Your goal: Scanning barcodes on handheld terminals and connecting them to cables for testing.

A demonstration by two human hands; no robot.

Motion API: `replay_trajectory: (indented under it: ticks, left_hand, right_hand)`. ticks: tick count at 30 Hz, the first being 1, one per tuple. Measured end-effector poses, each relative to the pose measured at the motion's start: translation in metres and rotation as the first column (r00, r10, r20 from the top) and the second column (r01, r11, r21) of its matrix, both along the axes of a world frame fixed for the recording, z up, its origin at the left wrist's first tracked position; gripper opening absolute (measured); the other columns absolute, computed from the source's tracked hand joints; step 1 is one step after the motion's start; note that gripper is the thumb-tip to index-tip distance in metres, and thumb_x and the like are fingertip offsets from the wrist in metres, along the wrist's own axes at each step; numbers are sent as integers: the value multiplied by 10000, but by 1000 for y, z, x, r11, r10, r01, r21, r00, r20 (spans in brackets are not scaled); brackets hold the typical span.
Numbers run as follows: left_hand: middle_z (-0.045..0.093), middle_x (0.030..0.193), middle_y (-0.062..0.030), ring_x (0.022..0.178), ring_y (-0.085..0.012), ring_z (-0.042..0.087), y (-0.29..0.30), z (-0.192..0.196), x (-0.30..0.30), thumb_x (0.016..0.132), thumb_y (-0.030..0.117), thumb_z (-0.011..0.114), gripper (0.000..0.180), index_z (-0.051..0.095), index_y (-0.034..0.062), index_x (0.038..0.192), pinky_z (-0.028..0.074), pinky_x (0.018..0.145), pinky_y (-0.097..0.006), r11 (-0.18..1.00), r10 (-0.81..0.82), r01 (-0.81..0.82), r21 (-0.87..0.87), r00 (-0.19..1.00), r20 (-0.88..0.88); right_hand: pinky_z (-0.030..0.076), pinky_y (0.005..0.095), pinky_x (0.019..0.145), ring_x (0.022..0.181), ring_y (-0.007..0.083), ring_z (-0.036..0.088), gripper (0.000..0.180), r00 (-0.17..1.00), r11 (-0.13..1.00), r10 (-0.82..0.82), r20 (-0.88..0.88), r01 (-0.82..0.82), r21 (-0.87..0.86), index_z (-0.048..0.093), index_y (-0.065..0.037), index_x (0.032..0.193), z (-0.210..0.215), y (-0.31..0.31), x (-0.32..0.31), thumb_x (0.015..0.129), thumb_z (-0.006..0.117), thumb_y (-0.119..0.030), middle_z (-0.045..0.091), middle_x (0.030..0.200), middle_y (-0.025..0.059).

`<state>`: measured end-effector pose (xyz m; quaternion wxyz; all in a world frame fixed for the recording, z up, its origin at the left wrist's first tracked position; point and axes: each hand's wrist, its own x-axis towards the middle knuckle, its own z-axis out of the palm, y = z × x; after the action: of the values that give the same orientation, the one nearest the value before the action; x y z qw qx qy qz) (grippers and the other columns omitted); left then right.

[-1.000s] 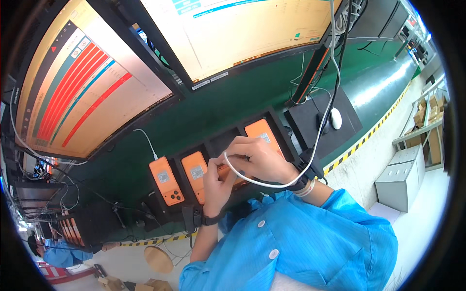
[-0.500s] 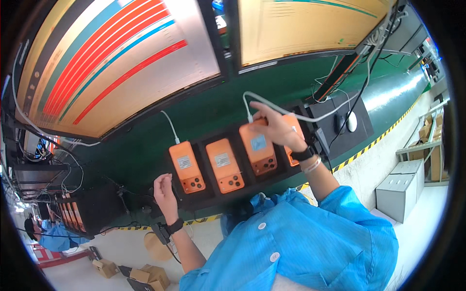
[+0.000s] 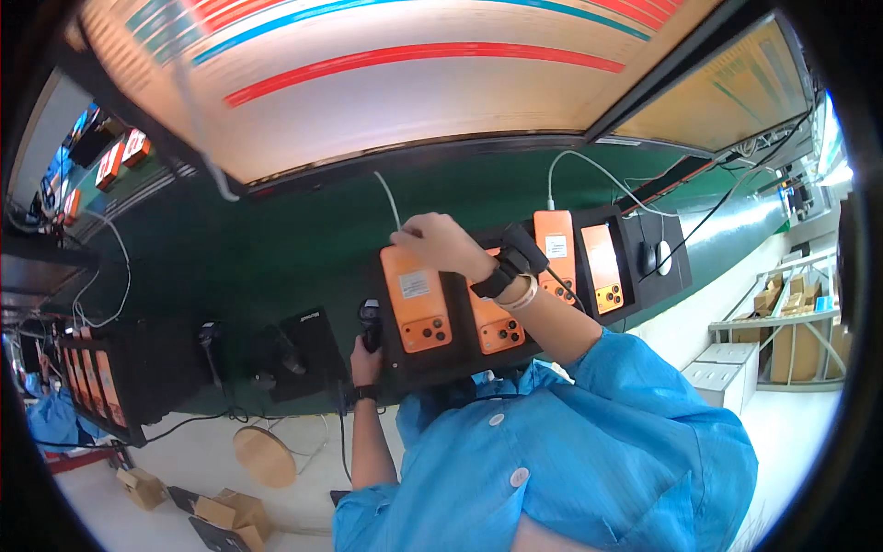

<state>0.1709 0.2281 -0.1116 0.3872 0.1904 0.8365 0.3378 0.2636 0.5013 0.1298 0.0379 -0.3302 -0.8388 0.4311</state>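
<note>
Green bench mat (image 3: 276, 248) fills the middle of the view, with large screens (image 3: 414, 83) overhead at twelve o'clock showing red and blue bands. Item one: black cradle tray (image 3: 405, 363), holding orange phones back-up in a row. Item two: nearest orange phone (image 3: 416, 296), at the tray's nine o'clock end, camera cluster toward me. Item three: my right hand (image 3: 443, 245), curled over that phone's top edge at twelve o'clock, fingers closed around what looks like the plug end of a white cable (image 3: 388, 199) that runs away up the mat; I cannot tell whether the plug is seated. Item four: my left hand (image 3: 366, 354), wrapped around a black handheld scanner (image 3: 370, 320) just beside the tray's nine o'clock edge. Item five: second orange phone (image 3: 497, 322), partly hidden under my right wrist; two more orange phones (image 3: 602, 267) sit toward three o'clock, with a white mouse (image 3: 663, 258) beyond them. Risks as I judge them: pushing the plug at a slant could jam or bend it in the port; a tug on the cable could lift the phone out of its cradle; my right forearm lies across the neighbouring phone and could nudge it askew; the scanner, held close to the tray, could knock its edge.
</note>
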Motion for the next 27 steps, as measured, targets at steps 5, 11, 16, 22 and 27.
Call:
replay_trajectory:
  ticks: [5,11,16,22,27]
  left_hand:
    - [687,986,-242,943,-433,658,-10,24,2,813,142,703,424,552,0,1182,517,787,-454,989,26,8,150,974,-223]
    - [697,889,-199,804,-342,698,-23,141,6,823,107,713,359,557,-50,1105,522,704,-380,945,58,35,325,960,-275]
    - [670,748,-54,628,-92,631,-28,196,-5,869,148,715,242,609,-11,1018,509,598,-273,876,144,-161,454,987,72]
    - [649,693,-38,524,-85,582,-3,265,5,874,197,726,243,625,-13,945,465,506,-259,940,-67,3,342,982,176]
    - [619,666,-45,536,-101,605,22,269,14,885,253,717,318,599,-31,966,488,505,-260,953,-144,84,292,971,189]
  right_hand:
    - [510,469,664,744,401,658,314,945,991,-124,-302,132,4,562,28,1016,-17,-25,-3,979,533,-283,656,790,241]
    - [506,529,631,744,426,648,224,950,909,-192,-246,267,320,489,-44,1004,-46,8,-19,999,489,-268,661,772,218]
    - [509,514,632,736,416,645,190,968,916,-146,-205,211,342,503,-33,1009,-34,4,-25,993,462,-218,663,776,191]
    - [499,455,826,973,397,622,250,925,966,-92,-368,172,191,500,-13,1099,-20,7,18,959,523,-219,637,991,229]
    - [485,443,871,1004,422,607,616,949,950,221,-225,-157,270,397,10,1272,-17,2,38,872,702,-345,591,1068,270]
